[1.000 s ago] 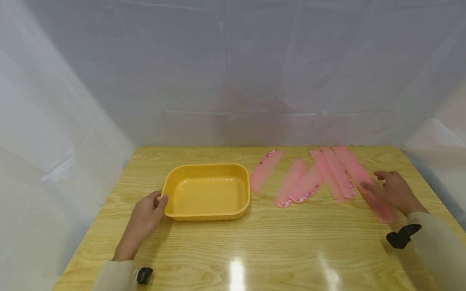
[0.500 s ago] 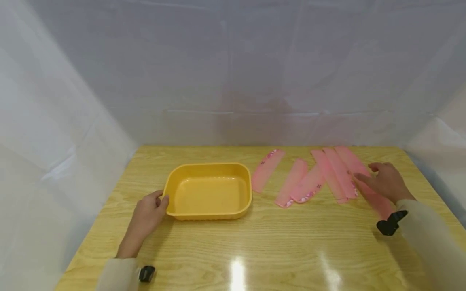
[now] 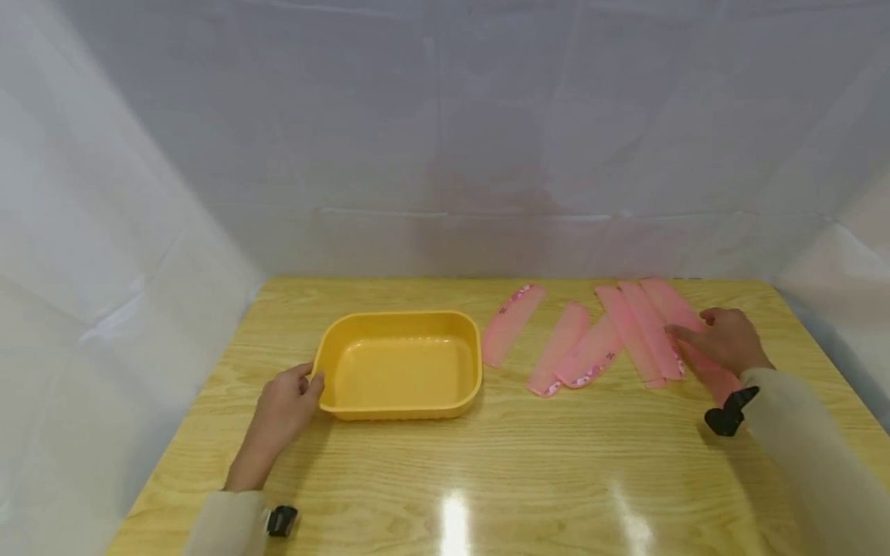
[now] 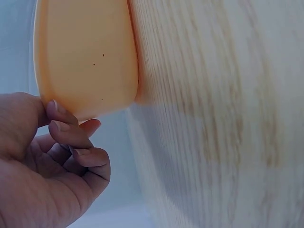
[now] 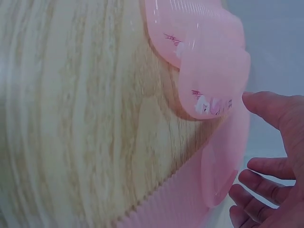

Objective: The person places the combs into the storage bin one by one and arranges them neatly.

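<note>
my left grip point(image 3: 281, 403) pinches the tub point(image 3: 399, 412); my right grip point(image 3: 730, 340), apart, hangs over combs point(image 3: 649, 330) near the worktop's point(image 3: 556, 463) right edge. likely light, stiff, slippery: i'd pinch their edges.

The person's bare right hand point(image 3: 726, 340) has moved left and slightly farther away across the rightmost long, pink, translucent plastic comb point(image 3: 677, 303), its leading fingertip now near the neighbouring pink comb point(image 3: 650, 328). The black wrist-worn device point(image 3: 728, 413) has shifted along, now covering the rightmost comb's near end.
</note>
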Demonstrator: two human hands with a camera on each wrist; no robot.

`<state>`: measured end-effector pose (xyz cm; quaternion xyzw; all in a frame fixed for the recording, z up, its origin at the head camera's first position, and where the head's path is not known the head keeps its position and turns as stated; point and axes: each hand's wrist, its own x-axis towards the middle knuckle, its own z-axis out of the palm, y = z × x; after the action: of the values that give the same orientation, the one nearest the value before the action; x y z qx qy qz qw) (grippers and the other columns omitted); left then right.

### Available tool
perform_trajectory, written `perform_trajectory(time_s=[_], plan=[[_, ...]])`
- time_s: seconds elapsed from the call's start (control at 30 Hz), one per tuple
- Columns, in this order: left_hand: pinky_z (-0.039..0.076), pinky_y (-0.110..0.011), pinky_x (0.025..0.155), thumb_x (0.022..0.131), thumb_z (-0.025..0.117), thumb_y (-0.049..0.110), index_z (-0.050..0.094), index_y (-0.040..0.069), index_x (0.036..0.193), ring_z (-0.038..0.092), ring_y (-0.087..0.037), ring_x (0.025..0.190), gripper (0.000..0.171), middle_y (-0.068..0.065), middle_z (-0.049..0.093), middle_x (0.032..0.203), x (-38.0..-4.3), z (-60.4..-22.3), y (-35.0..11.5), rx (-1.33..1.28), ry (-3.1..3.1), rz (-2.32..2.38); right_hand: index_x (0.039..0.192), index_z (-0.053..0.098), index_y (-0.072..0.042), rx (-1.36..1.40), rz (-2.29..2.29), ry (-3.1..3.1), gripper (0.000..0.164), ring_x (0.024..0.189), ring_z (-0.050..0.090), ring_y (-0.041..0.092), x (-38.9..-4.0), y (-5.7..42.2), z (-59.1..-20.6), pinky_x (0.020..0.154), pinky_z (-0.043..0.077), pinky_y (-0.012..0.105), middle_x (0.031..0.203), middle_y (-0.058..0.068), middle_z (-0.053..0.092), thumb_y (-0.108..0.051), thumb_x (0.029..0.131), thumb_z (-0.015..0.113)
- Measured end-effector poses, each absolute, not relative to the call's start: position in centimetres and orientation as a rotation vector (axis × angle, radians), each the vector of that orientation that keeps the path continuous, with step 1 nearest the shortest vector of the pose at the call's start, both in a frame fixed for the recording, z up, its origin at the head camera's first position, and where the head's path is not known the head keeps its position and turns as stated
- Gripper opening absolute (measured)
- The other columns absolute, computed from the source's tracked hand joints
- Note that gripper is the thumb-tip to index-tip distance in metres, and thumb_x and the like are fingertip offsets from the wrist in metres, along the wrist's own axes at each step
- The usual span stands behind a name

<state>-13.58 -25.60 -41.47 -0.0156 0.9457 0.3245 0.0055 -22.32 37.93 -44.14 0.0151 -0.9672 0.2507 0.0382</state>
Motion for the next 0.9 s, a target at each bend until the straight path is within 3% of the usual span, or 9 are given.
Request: perform_trajectory(time_s=[0.07,0.9], plan=[[0.033,-0.027,0.044,0.105,0.049,0.015,0.055,-0.014,0.133,0.041,-0.016,0.051,0.04,-0.004,0.046,0.063,-13.63,-41.54,-25.6,-0.051,2.967,1.014,0.062,0.028,-0.015,0.06,0.755,-2.957,0.058,0.051,0.021,0.013,-22.45,37.89,-44.15,0.051,0.021,0.03,0.057,-0.005,0.019,-0.042,0.095,0.068],[0.032,-0.026,0.042,0.105,0.048,0.013,0.054,-0.014,0.134,0.038,-0.015,0.048,0.04,-0.003,0.045,0.06,-13.45,-41.57,-25.48,-0.039,2.97,1.041,0.062,0.042,-0.012,-0.054,0.85,-3.086,0.054,0.048,0.036,0.017,-23.19,38.34,-44.64,0.049,0.031,0.033,0.053,-0.003,0.033,-0.047,0.096,0.064]])
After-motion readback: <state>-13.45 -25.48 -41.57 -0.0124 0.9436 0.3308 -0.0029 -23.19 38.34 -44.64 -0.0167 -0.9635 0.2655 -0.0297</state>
